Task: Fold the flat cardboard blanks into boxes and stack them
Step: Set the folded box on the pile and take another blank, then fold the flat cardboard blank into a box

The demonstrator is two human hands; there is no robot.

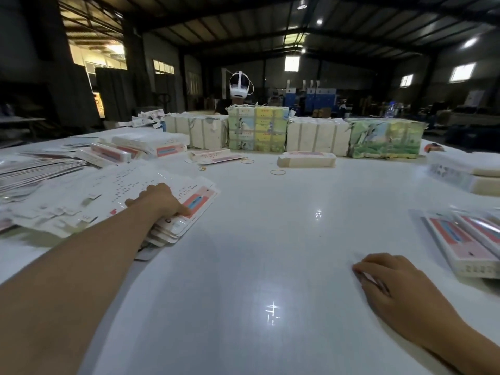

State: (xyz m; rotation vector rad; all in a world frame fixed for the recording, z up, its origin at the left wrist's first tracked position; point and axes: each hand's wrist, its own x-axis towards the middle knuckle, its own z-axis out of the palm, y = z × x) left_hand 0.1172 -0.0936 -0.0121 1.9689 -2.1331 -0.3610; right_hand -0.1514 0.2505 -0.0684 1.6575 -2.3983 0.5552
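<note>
Now the left hand (159,199) reaches out and presses its fingers down on the top of a fanned pile of flat cardboard blanks (113,196). Well apart from it, the right hand (389,282) rests palm-down on the white table (257,239), fingers loosely curled and holding nothing, with folded boxes (465,239) stacked just beyond it.

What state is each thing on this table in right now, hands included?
Left hand: palm down, pressing on the flat blanks.
Right hand: resting on the table, holding nothing.
Flat blanks: unfolded, fanned in a loose pile.
Folded boxes: assembled, lying side by side at right.
Rubber bands: loose on the table.
Wrapped bundles: still bound, standing in a row.
</note>
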